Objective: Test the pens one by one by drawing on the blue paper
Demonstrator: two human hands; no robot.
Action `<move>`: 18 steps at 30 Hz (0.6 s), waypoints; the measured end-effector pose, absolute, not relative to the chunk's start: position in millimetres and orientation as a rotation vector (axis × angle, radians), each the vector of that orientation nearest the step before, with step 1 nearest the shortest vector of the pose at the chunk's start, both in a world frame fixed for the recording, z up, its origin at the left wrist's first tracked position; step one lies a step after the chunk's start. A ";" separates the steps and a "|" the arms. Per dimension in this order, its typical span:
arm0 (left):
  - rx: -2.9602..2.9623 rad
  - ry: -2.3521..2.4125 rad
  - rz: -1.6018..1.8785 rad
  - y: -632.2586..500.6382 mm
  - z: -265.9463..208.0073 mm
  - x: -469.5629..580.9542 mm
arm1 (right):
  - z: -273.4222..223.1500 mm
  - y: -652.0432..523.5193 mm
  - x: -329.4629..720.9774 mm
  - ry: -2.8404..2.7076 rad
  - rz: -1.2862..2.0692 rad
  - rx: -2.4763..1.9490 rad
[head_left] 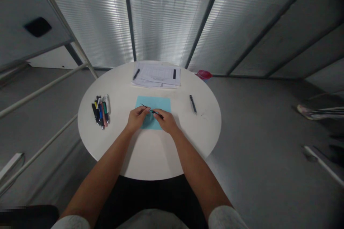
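Above a light blue mat [164, 103], my two hands meet over parts of a pen. My left hand [136, 118] is closed, its fingertips pinching a thin dark pen refill [143, 105] whose end sticks out to the upper left. Closed around a dark pen barrel [158, 114] is my right hand [167, 121]. A small green bit shows between the fingertips of both hands, where the two parts come together. Whether the refill sits inside the barrel I cannot tell. Fingers cover much of both parts.
On the round white table [150, 161], several pens [100, 111] lie bunched at the left. A single black pen [192, 104] lies to the right. Printed papers [157, 75] with another dark pen [136, 74] lie at the far edge. A metal frame [43, 93] stands left.
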State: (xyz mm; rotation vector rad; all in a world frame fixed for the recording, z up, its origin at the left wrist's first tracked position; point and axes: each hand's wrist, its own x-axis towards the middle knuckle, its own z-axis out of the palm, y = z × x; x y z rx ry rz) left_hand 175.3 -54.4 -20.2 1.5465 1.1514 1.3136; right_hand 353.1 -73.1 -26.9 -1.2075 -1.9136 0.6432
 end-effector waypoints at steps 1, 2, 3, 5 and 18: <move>1.559 1.142 1.301 -54.2 -20.3 175.6 | -26.8 -73.3 352.9 -1.929 0.625 -1.213; 1.578 1.133 1.287 -53.9 -20.4 176.0 | -26.5 -73.6 352.8 -1.943 0.605 -1.217; 1.607 1.125 1.274 -53.7 -20.4 176.2 | -26.1 -74.0 352.7 -1.955 0.590 -1.221; 1.678 1.111 1.258 -53.4 -20.4 176.6 | -24.9 -74.9 352.7 -1.966 0.568 -1.235; 2.036 1.540 1.271 -51.2 -28.0 171.8 | -26.9 -69.7 360.3 -1.573 0.538 -1.313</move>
